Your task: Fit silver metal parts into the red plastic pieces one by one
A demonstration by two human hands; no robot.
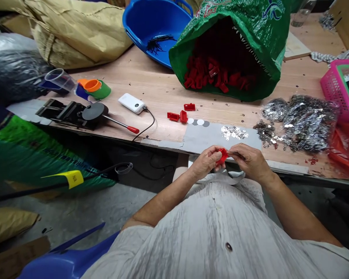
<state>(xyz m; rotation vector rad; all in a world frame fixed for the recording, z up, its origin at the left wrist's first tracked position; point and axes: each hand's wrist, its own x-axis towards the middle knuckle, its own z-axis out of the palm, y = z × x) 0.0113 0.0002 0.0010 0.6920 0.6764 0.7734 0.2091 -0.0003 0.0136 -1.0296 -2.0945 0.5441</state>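
My left hand (pixel 208 161) is closed around a small red plastic housing (pixel 222 155), held just in front of the table edge. The fingers of my right hand (pixel 249 160) are pinched together at the right side of that housing; what sits between the fingertips is too small to make out. Just beyond my hands, small flat metal pieces (pixel 234 133) lie in a loose pile on a grey sheet (pixel 203 139). Several round discs (pixel 201 122) line its far left edge. Three more red housings (pixel 183 116) rest on the wood to the left.
A green sack (pixel 275 73) lies open at the back, full of red housings. Beside it stands a blue basin (pixel 159 23). Bagged metal pieces (pixel 305 124) and a pink basket (pixel 331 87) are on the right. Leftward are a power bank (pixel 132 103) and a lever press (pixel 94 113).
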